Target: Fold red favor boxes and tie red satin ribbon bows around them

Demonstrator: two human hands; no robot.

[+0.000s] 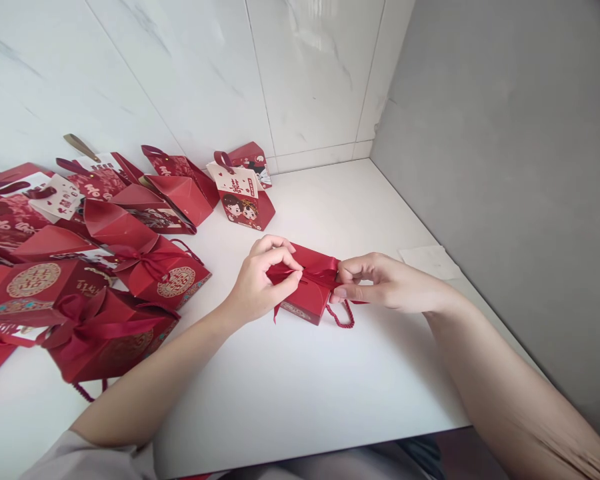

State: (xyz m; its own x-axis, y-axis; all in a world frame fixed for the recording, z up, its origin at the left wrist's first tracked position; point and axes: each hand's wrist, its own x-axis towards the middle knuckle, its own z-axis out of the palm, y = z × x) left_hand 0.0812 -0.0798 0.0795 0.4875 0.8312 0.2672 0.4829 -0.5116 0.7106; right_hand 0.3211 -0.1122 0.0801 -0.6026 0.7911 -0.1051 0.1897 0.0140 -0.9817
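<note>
The fingers (286, 265) of the left hand (257, 285) are pinched shut on one end of a dark red ribbon (316, 275). The fingers (353, 270) of the right hand (387, 285) are closed on the other end, so the ribbon runs taut between them across the top of a small red box (305, 297). The box lies on the white desk (300, 387) directly between the two pinches, its twisted cord handle (343, 321) trailing out just below the right fingers.

The likeliest trouble is an uneven pull. The box looks light (folded card, by its look), so a harder tug from one side could drag or tip it, or slide the ribbon off its top. A slipping pinch would let the band go slack, and the cord could get trapped under it.

Well to the left of the left fingers sits a crowded heap of red gift boxes (145, 267) — a sweeping forearm might knock them. A white paper slip (430, 261) lies beyond the right fingers.
</note>
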